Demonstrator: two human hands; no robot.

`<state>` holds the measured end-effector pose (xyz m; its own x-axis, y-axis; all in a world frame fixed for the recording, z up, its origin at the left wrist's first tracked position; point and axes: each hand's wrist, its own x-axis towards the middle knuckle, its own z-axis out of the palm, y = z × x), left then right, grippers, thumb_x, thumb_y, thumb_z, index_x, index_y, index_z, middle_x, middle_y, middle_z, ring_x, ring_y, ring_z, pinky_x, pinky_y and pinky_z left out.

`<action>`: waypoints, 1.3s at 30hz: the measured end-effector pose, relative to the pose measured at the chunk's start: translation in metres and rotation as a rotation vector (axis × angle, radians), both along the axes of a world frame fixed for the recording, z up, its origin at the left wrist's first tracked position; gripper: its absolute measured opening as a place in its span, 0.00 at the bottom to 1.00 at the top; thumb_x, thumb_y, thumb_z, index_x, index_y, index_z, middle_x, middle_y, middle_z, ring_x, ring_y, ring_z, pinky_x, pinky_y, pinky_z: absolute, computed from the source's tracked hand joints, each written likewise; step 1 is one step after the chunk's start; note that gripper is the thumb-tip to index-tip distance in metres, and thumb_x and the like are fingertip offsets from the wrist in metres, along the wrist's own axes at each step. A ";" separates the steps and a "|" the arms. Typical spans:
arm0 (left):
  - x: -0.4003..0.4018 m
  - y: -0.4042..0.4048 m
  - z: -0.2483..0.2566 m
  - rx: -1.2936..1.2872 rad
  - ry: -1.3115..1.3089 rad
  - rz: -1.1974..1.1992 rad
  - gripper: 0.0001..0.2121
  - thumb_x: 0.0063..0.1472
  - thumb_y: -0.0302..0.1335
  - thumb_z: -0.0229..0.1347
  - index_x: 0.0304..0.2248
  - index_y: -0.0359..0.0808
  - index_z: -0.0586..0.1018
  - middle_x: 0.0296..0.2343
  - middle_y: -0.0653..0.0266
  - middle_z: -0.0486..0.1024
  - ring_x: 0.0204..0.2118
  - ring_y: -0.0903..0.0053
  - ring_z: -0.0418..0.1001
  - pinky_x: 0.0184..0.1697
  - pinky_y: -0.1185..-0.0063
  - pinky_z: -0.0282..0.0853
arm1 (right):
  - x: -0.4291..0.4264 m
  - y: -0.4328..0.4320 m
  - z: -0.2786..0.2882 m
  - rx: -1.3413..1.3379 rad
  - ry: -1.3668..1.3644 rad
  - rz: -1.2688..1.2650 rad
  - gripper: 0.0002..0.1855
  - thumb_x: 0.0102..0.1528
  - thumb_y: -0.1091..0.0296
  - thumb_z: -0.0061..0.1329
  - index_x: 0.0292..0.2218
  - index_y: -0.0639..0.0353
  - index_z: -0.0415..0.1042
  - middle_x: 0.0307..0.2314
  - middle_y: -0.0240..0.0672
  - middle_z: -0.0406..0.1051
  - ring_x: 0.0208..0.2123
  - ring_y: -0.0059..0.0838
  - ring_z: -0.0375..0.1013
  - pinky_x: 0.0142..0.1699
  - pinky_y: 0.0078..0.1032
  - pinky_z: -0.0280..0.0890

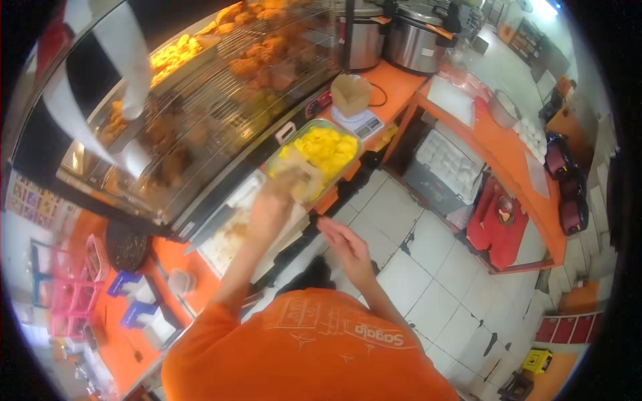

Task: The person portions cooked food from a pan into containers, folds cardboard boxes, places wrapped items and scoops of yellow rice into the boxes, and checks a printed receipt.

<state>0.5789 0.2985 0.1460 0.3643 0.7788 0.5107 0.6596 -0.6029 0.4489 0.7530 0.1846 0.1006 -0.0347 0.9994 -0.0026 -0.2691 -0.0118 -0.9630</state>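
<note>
A rectangular tray of yellow food pieces [328, 150] stands on the counter beneath the heated display case. My left hand [278, 193] is at the tray's near left end, blurred, on a pale tan piece, perhaps paper or food; its exact grip is unclear. My right hand [348, 245] is held over the floor to the right of the counter, fingers extended, with nothing in it. Beyond the tray, a brown paper food box [351, 94] sits on a white digital kitchen scale [368, 125]. A cutting board with crumbs [225, 240] lies left of the tray, with a knife blade [210, 228] along its edge.
The glass display case [215, 115] holds fried food on wire racks. Large steel cookers [416, 42] stand at the back. On the right, an orange shelf unit [481, 135] holds a container of wrapped white packs [449, 160] and a red cloth [494, 225]. Tissue boxes [140, 306] sit at left.
</note>
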 end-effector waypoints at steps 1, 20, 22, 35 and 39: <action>0.024 -0.007 0.004 -0.053 -0.046 -0.092 0.19 0.50 0.18 0.52 0.44 0.37 0.76 0.45 0.57 0.73 0.43 0.59 0.71 0.49 0.70 0.68 | 0.007 0.021 0.001 0.058 0.104 0.000 0.19 0.65 0.69 0.34 0.55 0.62 0.61 0.51 0.37 0.65 0.53 0.26 0.64 0.56 0.25 0.60; 0.353 0.224 -0.061 -0.134 -0.183 -1.292 0.12 0.58 0.32 0.55 0.41 0.40 0.75 0.36 0.61 0.72 0.38 0.63 0.72 0.41 0.70 0.69 | 0.331 0.379 -0.021 -0.027 0.668 -0.239 0.16 0.62 0.56 0.42 0.42 0.60 0.71 0.40 0.38 0.69 0.48 0.33 0.67 0.53 0.39 0.63; 0.384 0.268 -0.052 -0.136 -0.149 -1.220 0.12 0.58 0.33 0.55 0.40 0.40 0.76 0.37 0.61 0.72 0.38 0.63 0.73 0.41 0.71 0.70 | 0.379 0.397 -0.060 -0.061 0.248 -0.275 0.16 0.60 0.56 0.44 0.43 0.58 0.71 0.41 0.39 0.69 0.47 0.36 0.68 0.52 0.39 0.63; 0.555 0.651 0.078 0.401 -0.215 -0.044 0.12 0.53 0.21 0.55 0.39 0.32 0.74 0.41 0.53 0.68 0.46 0.57 0.67 0.51 0.68 0.63 | 0.598 0.550 -0.072 0.048 -0.816 -0.038 0.19 0.60 0.59 0.42 0.48 0.60 0.69 0.40 0.40 0.74 0.42 0.38 0.73 0.52 0.35 0.65; 0.573 0.697 0.052 0.294 -0.326 0.009 0.10 0.56 0.23 0.53 0.39 0.33 0.74 0.40 0.53 0.68 0.46 0.57 0.67 0.49 0.68 0.62 | 0.638 0.629 -0.036 -0.048 0.369 0.079 0.22 0.63 0.54 0.35 0.50 0.60 0.64 0.49 0.45 0.64 0.53 0.45 0.62 0.57 0.47 0.58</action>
